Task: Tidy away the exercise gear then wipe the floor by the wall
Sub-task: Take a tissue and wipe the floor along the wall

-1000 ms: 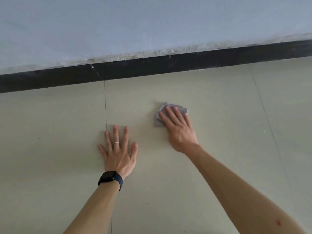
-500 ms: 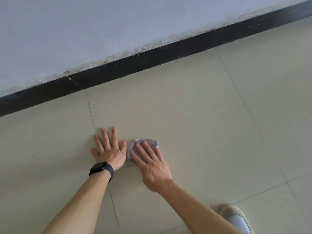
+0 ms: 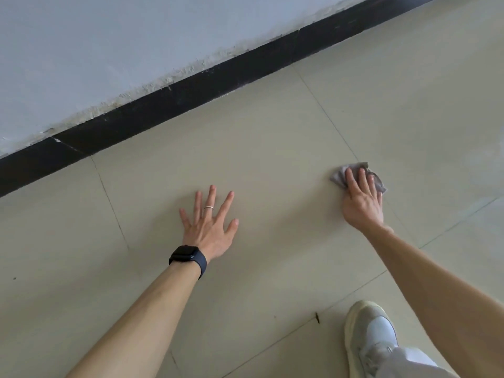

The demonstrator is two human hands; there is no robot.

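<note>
While the left hand (image 3: 208,230) lies flat on the floor (image 3: 272,159), fingers spread and holding nothing, near the black skirting board (image 3: 163,105), the right hand (image 3: 361,205) presses a grey cloth (image 3: 339,175) down under straight fingers, equally near that board. A pale shoe (image 3: 368,331) stands farther from the board.

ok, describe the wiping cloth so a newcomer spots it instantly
From the black skirting board under the wall, drop to the beige floor tiles on the right. The right hand presses flat on a small crumpled grey cloth there. The left hand, wearing a ring, rests on bare tile.
</note>
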